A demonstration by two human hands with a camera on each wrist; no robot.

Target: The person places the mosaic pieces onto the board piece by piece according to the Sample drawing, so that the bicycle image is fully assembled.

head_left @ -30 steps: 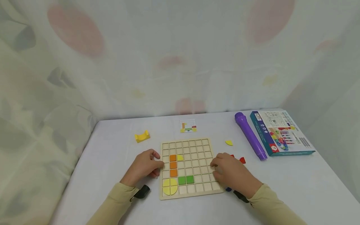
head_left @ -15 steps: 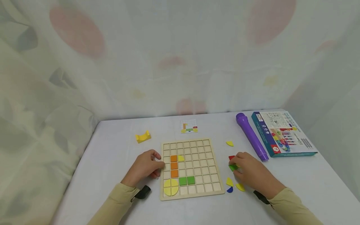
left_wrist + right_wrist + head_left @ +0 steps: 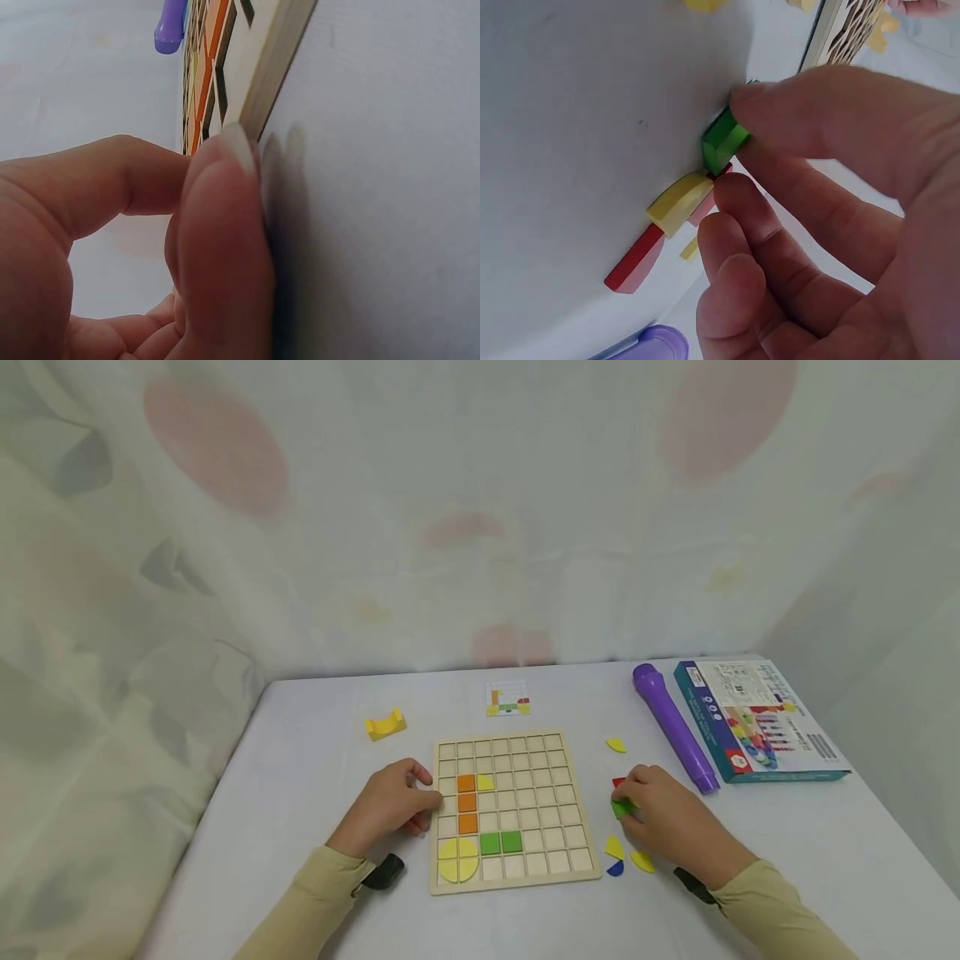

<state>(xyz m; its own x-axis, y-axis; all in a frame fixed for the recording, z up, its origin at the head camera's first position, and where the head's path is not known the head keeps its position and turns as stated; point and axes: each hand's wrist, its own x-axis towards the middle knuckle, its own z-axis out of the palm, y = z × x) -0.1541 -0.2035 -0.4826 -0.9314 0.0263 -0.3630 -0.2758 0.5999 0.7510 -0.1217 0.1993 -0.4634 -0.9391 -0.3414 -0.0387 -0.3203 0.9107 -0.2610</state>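
Observation:
A wooden grid board (image 3: 517, 810) lies on the table, with orange squares (image 3: 467, 802), a small yellow piece (image 3: 486, 782), green squares (image 3: 500, 842) and a yellow circle of quarter pieces (image 3: 457, 859) in its cells. At the board's left edge is my left hand (image 3: 390, 802), thumb touching the edge, fingers loosely bent and holding nothing. Right of the board, my right hand (image 3: 667, 814) pinches a green block (image 3: 726, 139) between thumb and fingers, low over the table. Beside the block in the right wrist view are a yellow piece (image 3: 679, 202) and a red piece (image 3: 635, 259).
Loose pieces lie right of the board: yellow pieces (image 3: 642, 861), a blue half-round piece (image 3: 616, 868) and a yellow quarter (image 3: 616, 745). A pattern card (image 3: 507, 698) and a yellow stand (image 3: 386, 724) lie behind it. Further right are a purple tube (image 3: 675, 727) and a box (image 3: 761, 718).
My right hand has left the board's right edge, moved right to the loose pieces and taken hold of a green block. My left hand has stayed at the left edge.

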